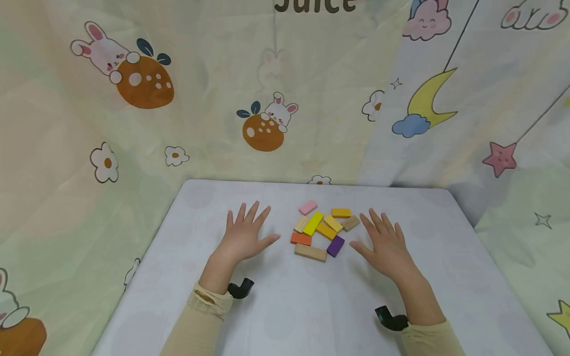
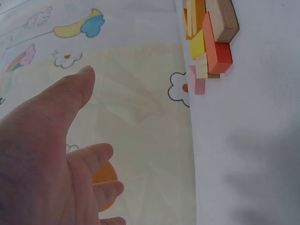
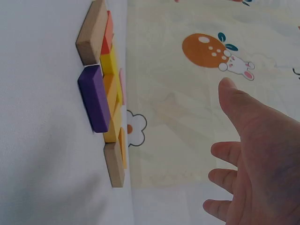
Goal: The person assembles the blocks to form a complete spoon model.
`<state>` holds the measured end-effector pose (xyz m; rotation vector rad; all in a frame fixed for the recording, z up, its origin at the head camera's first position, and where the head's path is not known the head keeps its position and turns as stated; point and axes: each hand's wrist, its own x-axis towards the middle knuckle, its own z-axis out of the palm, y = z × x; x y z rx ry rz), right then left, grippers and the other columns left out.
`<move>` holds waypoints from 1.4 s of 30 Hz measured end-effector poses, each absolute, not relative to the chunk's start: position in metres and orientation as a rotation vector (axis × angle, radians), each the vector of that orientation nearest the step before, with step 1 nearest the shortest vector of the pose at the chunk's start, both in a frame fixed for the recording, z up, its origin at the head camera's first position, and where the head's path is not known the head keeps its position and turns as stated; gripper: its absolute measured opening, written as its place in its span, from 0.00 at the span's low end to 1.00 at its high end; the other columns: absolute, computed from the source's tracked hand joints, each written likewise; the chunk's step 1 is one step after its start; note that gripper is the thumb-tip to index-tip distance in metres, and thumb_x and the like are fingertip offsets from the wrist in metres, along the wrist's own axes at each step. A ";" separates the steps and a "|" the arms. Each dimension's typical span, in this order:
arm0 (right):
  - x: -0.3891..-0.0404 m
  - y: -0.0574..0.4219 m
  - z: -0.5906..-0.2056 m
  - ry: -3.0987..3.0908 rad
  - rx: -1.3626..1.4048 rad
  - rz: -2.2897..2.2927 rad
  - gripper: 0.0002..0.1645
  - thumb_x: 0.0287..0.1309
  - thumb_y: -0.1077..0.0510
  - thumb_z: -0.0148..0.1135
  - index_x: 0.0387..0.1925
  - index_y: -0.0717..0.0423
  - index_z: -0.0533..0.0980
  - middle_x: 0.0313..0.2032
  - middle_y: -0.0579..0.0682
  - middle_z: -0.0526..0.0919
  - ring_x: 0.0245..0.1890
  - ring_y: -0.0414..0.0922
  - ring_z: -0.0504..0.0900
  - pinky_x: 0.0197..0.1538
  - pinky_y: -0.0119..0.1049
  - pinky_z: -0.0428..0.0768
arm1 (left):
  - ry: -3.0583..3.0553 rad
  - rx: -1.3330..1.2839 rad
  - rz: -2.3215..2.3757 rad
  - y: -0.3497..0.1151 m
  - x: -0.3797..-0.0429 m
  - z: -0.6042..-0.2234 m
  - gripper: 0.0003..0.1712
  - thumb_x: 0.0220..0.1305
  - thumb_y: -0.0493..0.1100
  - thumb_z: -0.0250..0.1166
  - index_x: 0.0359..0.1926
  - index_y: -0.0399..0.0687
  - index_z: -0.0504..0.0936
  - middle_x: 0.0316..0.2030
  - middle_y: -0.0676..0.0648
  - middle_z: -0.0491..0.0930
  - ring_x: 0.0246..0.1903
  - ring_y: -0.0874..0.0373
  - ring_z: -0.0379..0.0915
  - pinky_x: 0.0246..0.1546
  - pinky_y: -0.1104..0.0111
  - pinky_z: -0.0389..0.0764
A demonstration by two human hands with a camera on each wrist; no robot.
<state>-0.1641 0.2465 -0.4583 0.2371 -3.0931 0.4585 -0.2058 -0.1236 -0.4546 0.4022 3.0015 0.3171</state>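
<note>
Several small wooden blocks lie in a loose cluster on the white table [image 1: 276, 316]. Among them are a pink block [image 1: 308, 207], a bright yellow block [image 1: 313, 223], an orange-red block [image 1: 301, 239], a purple block [image 1: 335, 245] and a long plain wood block [image 1: 310, 252]. Left of the cluster, my left hand [image 1: 245, 235] is held over the table with fingers spread, holding nothing. On the other side my right hand [image 1: 385, 247] hovers, its fingers also spread and nothing in it. The right fingertips come near a short plain block [image 1: 351, 223] at the cluster's edge.
A printed cloth [image 1: 200, 99] with rabbits, oranges and a moon hangs behind the table and along its sides. Black curved devices [image 1: 392, 319] sit at both wrists, by the beige sleeves [image 1: 196, 321].
</note>
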 end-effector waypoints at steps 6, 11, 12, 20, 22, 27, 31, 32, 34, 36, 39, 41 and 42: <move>-0.164 0.249 -0.462 -3.073 0.286 0.559 0.53 0.63 0.27 0.51 0.77 0.52 0.52 0.78 0.60 0.46 0.76 0.67 0.43 0.72 0.71 0.42 | 2.959 0.415 0.364 -0.121 -0.210 -0.463 0.50 0.62 0.78 0.49 0.78 0.67 0.47 0.79 0.46 0.43 0.78 0.38 0.31 0.72 0.35 0.33; -0.165 0.248 -0.472 -3.041 0.312 0.656 0.49 0.65 0.29 0.51 0.76 0.54 0.56 0.77 0.60 0.52 0.75 0.65 0.51 0.71 0.69 0.52 | 2.905 0.496 0.494 -0.118 -0.216 -0.475 0.46 0.66 0.72 0.52 0.78 0.63 0.52 0.78 0.45 0.51 0.77 0.39 0.40 0.74 0.38 0.42; -0.164 0.247 -0.475 -3.039 0.310 0.675 0.48 0.65 0.30 0.52 0.75 0.54 0.57 0.76 0.60 0.54 0.74 0.65 0.53 0.71 0.68 0.54 | 2.880 0.516 0.544 -0.117 -0.217 -0.479 0.44 0.67 0.71 0.53 0.77 0.62 0.54 0.77 0.46 0.53 0.77 0.41 0.43 0.75 0.40 0.45; -0.159 0.223 -0.489 -3.033 0.336 0.872 0.34 0.67 0.43 0.59 0.69 0.50 0.67 0.69 0.54 0.70 0.62 0.55 0.74 0.63 0.58 0.74 | 2.724 0.597 0.820 -0.105 -0.230 -0.511 0.31 0.71 0.63 0.55 0.71 0.64 0.68 0.70 0.54 0.68 0.72 0.54 0.60 0.72 0.54 0.63; -0.159 0.214 -0.493 -3.022 0.346 0.929 0.31 0.67 0.45 0.60 0.67 0.50 0.69 0.65 0.52 0.73 0.54 0.51 0.79 0.57 0.51 0.81 | 2.707 0.618 0.889 -0.102 -0.232 -0.518 0.29 0.71 0.60 0.57 0.69 0.63 0.70 0.69 0.54 0.70 0.71 0.54 0.62 0.72 0.53 0.64; -0.157 0.197 -0.508 -2.965 0.388 1.052 0.27 0.64 0.50 0.64 0.63 0.50 0.74 0.58 0.49 0.78 0.38 0.40 0.76 0.42 0.32 0.81 | 2.694 0.684 0.995 -0.092 -0.238 -0.533 0.25 0.70 0.58 0.60 0.66 0.64 0.74 0.66 0.55 0.73 0.68 0.54 0.66 0.70 0.54 0.67; -0.159 0.188 -0.524 -2.901 0.438 1.131 0.25 0.63 0.52 0.66 0.61 0.49 0.75 0.57 0.46 0.80 0.32 0.36 0.72 0.35 0.27 0.76 | 2.698 0.720 1.015 -0.085 -0.241 -0.540 0.23 0.69 0.57 0.61 0.63 0.67 0.77 0.63 0.57 0.75 0.66 0.55 0.68 0.69 0.55 0.68; -0.159 0.186 -0.527 -2.895 0.440 1.145 0.25 0.62 0.52 0.66 0.61 0.48 0.76 0.57 0.45 0.80 0.32 0.36 0.72 0.35 0.26 0.75 | 2.698 0.725 1.019 -0.084 -0.241 -0.542 0.22 0.68 0.57 0.62 0.63 0.67 0.77 0.63 0.56 0.76 0.66 0.55 0.68 0.69 0.55 0.67; -0.159 0.183 -0.534 -2.896 0.446 1.153 0.25 0.62 0.51 0.67 0.61 0.46 0.76 0.57 0.43 0.80 0.31 0.36 0.71 0.34 0.27 0.74 | 2.709 0.731 1.010 -0.082 -0.241 -0.544 0.21 0.69 0.55 0.62 0.62 0.69 0.78 0.62 0.56 0.76 0.66 0.54 0.68 0.69 0.54 0.67; -0.159 0.180 -0.539 -2.912 0.438 1.145 0.25 0.62 0.50 0.67 0.61 0.44 0.76 0.56 0.41 0.79 0.31 0.36 0.71 0.34 0.27 0.73 | 2.730 0.744 0.995 -0.081 -0.241 -0.547 0.20 0.69 0.53 0.62 0.61 0.69 0.79 0.63 0.55 0.76 0.66 0.53 0.67 0.69 0.53 0.66; -0.159 0.176 -0.543 -2.940 0.401 1.104 0.25 0.62 0.50 0.67 0.60 0.40 0.76 0.54 0.38 0.79 0.30 0.37 0.71 0.34 0.28 0.72 | 2.788 0.776 0.928 -0.080 -0.242 -0.553 0.20 0.69 0.52 0.63 0.61 0.70 0.79 0.62 0.55 0.76 0.66 0.54 0.68 0.69 0.55 0.67; -0.158 0.174 -0.545 -2.946 0.368 1.075 0.25 0.61 0.50 0.67 0.60 0.39 0.76 0.53 0.38 0.80 0.30 0.37 0.71 0.33 0.28 0.72 | 2.823 0.799 0.899 -0.080 -0.243 -0.557 0.21 0.68 0.52 0.64 0.61 0.71 0.79 0.62 0.56 0.76 0.65 0.55 0.68 0.68 0.56 0.68; -0.158 0.174 -0.546 -2.948 0.351 1.058 0.25 0.61 0.50 0.67 0.60 0.38 0.76 0.52 0.38 0.80 0.30 0.37 0.71 0.33 0.28 0.72 | 2.836 0.806 0.890 -0.079 -0.243 -0.559 0.21 0.68 0.53 0.64 0.61 0.71 0.79 0.62 0.56 0.77 0.65 0.55 0.69 0.68 0.57 0.68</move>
